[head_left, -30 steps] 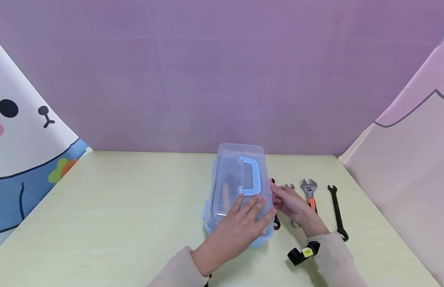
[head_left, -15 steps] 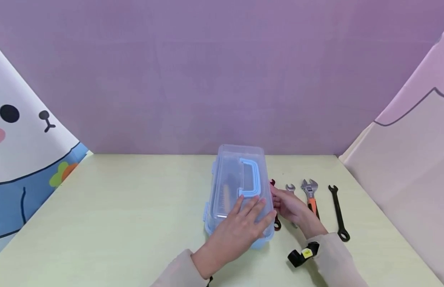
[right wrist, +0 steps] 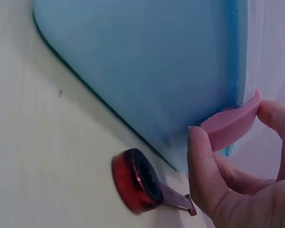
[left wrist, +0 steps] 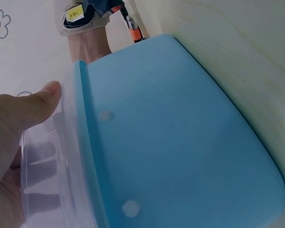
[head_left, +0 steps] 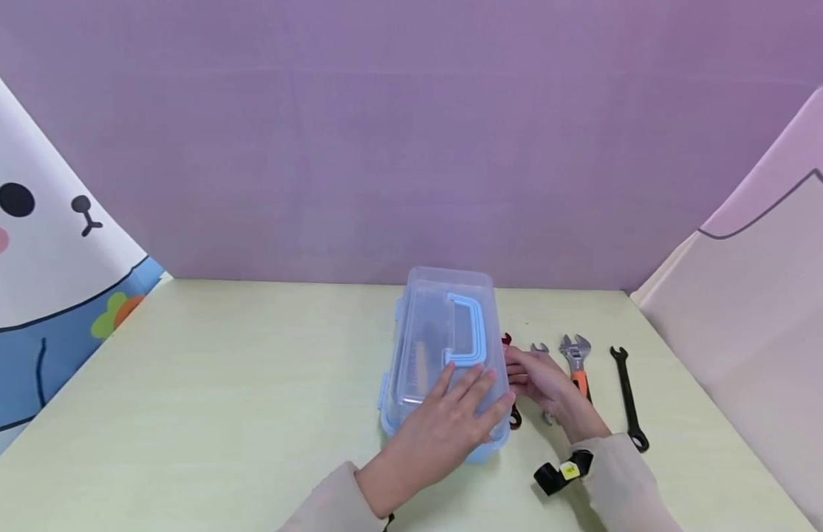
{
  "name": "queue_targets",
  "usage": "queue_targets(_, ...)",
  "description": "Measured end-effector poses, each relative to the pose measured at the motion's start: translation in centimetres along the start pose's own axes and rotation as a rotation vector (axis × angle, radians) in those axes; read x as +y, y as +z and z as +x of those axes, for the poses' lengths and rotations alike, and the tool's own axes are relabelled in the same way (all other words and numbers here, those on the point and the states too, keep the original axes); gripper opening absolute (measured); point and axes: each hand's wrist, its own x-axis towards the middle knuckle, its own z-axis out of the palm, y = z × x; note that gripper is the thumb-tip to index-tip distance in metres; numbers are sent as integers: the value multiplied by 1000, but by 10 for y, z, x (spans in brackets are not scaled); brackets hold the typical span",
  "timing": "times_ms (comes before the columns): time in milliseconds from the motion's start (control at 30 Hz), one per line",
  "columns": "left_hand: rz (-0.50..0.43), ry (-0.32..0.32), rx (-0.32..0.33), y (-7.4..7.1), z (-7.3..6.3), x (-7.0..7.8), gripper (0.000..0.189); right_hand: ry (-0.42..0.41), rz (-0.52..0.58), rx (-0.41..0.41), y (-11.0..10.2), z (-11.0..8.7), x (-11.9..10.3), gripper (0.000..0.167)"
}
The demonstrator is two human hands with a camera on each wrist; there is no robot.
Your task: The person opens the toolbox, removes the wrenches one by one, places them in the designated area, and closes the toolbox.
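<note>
A toolbox [head_left: 428,318] with a clear lid and a light blue base stands lid down on the table, its blue handle [head_left: 476,329] folded flat. My left hand [head_left: 438,425] rests with spread fingers on the near part of the lid; in the left wrist view its thumb [left wrist: 42,102] lies along the lid's edge. At the box's right side, my right hand [head_left: 544,384] pinches a pink latch [right wrist: 232,124] between thumb and fingers. The latch sits at the rim where lid meets blue base. Right beside that hand lies a red ratchet wrench [right wrist: 137,183], partly hidden in the head view.
Right of the box, several tools lie in a row: a silver wrench [head_left: 539,348] partly under the right hand, an adjustable wrench [head_left: 575,355] with an orange and black handle, and a black combination wrench [head_left: 627,395]. A purple wall [head_left: 385,148] closes off the back.
Both hands stay on the box. The right fingers have shifted slightly, and the red wrench's far end shows more beyond them than a second ago.
</note>
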Motion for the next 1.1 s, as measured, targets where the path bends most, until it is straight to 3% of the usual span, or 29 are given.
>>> queue_targets(400,-8,-12,10,1,-1,-1,50,0,-8,-25,1,4,-3,28)
queue_targets(667,16,19,-25,2,0,0,57,24,-2,-36,-4,1,-1,27)
queue_targets(800,19,20,-1,3,1,0,54,-2,-6,-85,-8,0,-1,28)
queue_targets(933,9,13,21,1,-1,0,50,5,-31,-129,-10,1,-3,29)
queue_targets(1100,-51,-17,7,-8,-6,-9,49,37,-125,-85,-10,1,-11,26)
